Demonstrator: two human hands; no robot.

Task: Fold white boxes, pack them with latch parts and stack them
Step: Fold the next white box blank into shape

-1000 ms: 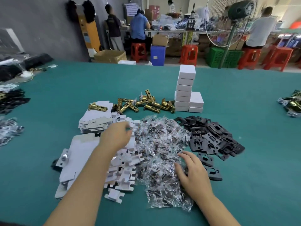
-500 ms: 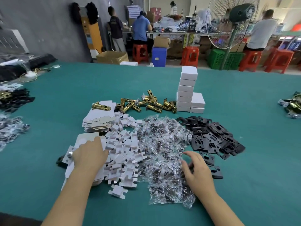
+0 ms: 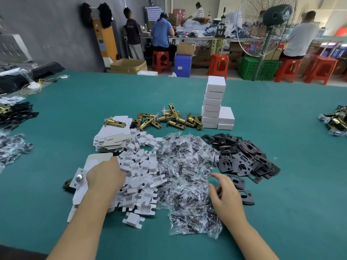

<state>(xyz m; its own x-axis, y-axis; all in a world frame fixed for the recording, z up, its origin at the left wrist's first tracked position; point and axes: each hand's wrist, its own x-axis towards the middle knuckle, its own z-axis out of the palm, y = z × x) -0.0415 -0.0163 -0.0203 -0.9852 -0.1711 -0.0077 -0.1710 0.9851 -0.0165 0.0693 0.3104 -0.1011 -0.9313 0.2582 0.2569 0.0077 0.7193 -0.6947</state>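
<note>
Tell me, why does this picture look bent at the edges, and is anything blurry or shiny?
Head view: the wide-angle lens bows the green table edge and stretches the arms; the clear bags glint with glare; lighting is soft, shadows faint; the right hand looks slightly soft; background workers are hazier.

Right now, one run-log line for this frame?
left hand: on flat box blank | right hand: reaching at screw packets | finished boxes: stacked | grasp: none clear

Green table [image 3: 262,212] bears boxes [image 3: 214,102], latches [image 3: 169,119], plates [image 3: 244,158].
</note>
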